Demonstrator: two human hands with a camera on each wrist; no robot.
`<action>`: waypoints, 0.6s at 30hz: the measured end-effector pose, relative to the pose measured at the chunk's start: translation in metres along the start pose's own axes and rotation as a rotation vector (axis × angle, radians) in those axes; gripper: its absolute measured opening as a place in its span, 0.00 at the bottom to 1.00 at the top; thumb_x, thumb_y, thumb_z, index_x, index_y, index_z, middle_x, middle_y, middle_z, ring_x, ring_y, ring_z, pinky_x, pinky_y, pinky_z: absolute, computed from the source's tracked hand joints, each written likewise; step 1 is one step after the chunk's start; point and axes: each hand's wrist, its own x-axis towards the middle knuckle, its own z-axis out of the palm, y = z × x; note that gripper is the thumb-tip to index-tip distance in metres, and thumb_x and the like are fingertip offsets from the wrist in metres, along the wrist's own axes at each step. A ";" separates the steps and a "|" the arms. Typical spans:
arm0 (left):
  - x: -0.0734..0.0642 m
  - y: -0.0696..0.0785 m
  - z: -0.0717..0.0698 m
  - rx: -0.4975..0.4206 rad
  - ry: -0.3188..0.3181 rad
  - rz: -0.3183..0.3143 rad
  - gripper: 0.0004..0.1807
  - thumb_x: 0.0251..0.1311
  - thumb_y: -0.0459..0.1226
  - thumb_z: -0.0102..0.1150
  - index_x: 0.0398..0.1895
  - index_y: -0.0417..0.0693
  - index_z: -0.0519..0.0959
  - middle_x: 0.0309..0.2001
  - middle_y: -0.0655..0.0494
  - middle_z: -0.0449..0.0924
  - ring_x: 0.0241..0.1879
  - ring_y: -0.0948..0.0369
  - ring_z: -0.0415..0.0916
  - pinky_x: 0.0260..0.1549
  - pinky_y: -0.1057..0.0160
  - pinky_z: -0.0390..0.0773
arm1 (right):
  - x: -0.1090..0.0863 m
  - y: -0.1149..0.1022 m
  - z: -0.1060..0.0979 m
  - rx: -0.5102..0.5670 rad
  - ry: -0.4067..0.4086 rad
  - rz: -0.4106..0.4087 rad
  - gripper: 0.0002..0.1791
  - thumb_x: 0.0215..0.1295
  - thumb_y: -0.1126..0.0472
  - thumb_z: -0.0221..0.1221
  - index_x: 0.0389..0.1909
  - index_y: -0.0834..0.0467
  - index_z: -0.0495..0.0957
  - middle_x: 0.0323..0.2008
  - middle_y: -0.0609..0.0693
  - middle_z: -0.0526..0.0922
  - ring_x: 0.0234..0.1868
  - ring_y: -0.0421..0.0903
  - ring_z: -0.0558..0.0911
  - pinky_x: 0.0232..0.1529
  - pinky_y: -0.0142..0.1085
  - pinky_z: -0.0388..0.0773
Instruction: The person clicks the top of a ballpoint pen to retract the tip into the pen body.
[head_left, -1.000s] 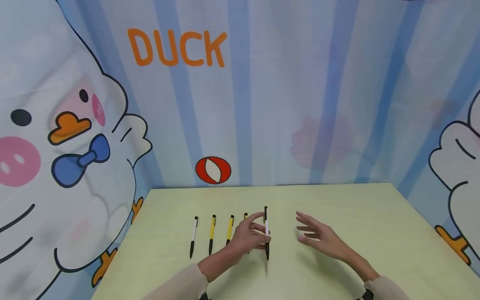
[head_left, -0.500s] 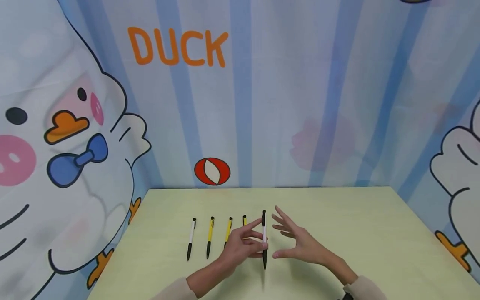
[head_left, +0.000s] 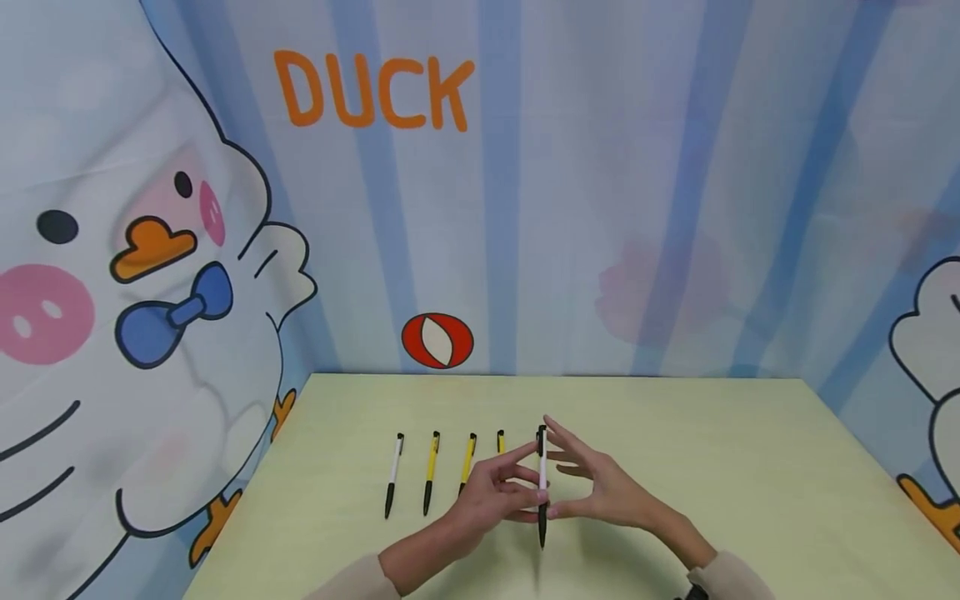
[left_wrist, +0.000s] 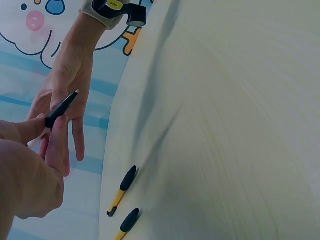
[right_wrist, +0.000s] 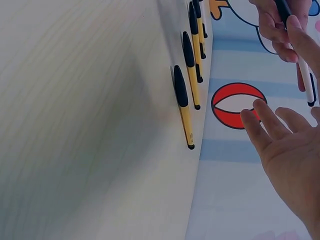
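Note:
My left hand (head_left: 491,500) pinches a white pen (head_left: 542,471) with a black grip and clip, held upright above the table with its tip down. Thumb and fingers of that hand meet on the pen's lower half. Just to the right, my right hand (head_left: 611,490) has its fingers spread and fairly straight. Its index fingertip is near the pen's top and its thumb is near the grip; whether they touch it I cannot tell. In the left wrist view the pen's black grip (left_wrist: 61,110) points toward the right palm. The right wrist view shows its white barrel (right_wrist: 305,75).
On the pale yellow table (head_left: 712,467), a row of pens lies left of my hands: a white pen (head_left: 393,475), a yellow pen (head_left: 431,472), another yellow pen (head_left: 468,462) and one more (head_left: 501,442) partly behind my left hand. A printed duck curtain (head_left: 570,192) stands behind.
My right hand has moved left from well apart until its thumb and index finger are beside the pen. My left hand keeps its pinch on the pen, which sits slightly lower in view.

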 end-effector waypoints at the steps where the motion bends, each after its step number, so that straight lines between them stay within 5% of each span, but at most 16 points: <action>1: 0.000 0.001 0.000 0.000 0.003 -0.003 0.37 0.62 0.29 0.68 0.75 0.55 0.70 0.46 0.49 0.85 0.37 0.62 0.87 0.41 0.53 0.90 | 0.000 0.000 0.000 -0.001 0.000 0.004 0.59 0.59 0.57 0.74 0.83 0.49 0.46 0.78 0.65 0.59 0.70 0.62 0.74 0.65 0.54 0.78; 11: 0.005 0.009 -0.001 -0.074 0.048 0.021 0.36 0.59 0.26 0.69 0.72 0.56 0.74 0.45 0.50 0.85 0.38 0.62 0.89 0.38 0.57 0.90 | 0.015 -0.007 -0.008 0.021 0.028 -0.015 0.56 0.53 0.58 0.77 0.80 0.53 0.56 0.74 0.62 0.68 0.73 0.62 0.70 0.67 0.53 0.76; 18: 0.010 0.006 0.001 -0.098 0.046 0.014 0.37 0.61 0.28 0.69 0.73 0.54 0.72 0.46 0.50 0.84 0.39 0.63 0.88 0.39 0.58 0.90 | 0.013 0.001 -0.015 0.013 -0.010 -0.004 0.60 0.58 0.60 0.75 0.83 0.52 0.45 0.80 0.63 0.54 0.75 0.69 0.63 0.67 0.59 0.73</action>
